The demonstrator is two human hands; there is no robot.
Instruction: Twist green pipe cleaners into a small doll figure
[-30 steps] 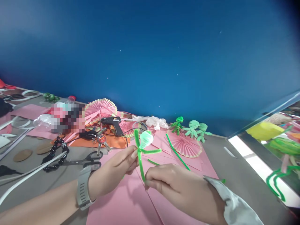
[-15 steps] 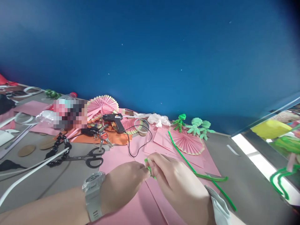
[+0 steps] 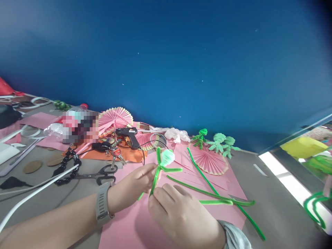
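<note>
A green pipe-cleaner piece [image 3: 155, 180] stands between my hands, its bright green arms branching around a pale mint, bud-like head [image 3: 168, 157]. My left hand [image 3: 138, 185], wearing a grey watch strap [image 3: 103, 204], pinches it just below the branching. Lower down, the fingers of my right hand [image 3: 181, 218] close around its stem; the fingertips are partly hidden. Loose green pipe cleaners [image 3: 204, 189] cross each other on the pink paper [image 3: 129, 221] to the right. One strip [image 3: 215, 202] runs out from behind my right hand, and I cannot tell if it is held.
Scissors [image 3: 106, 174], keys [image 3: 116, 154], a black glue gun [image 3: 128, 133] and a beaded bracelet [image 3: 68, 166] lie to the left. Pink pleated paper fans [image 3: 210, 160] and small green pipe-cleaner plants [image 3: 219, 142] line the blue wall [image 3: 166, 69]. A white cable [image 3: 38, 193] crosses the left side.
My hands have turned and the green piece with its mint head now shows upright, where only a bit of green showed before. My right hand has shifted lower.
</note>
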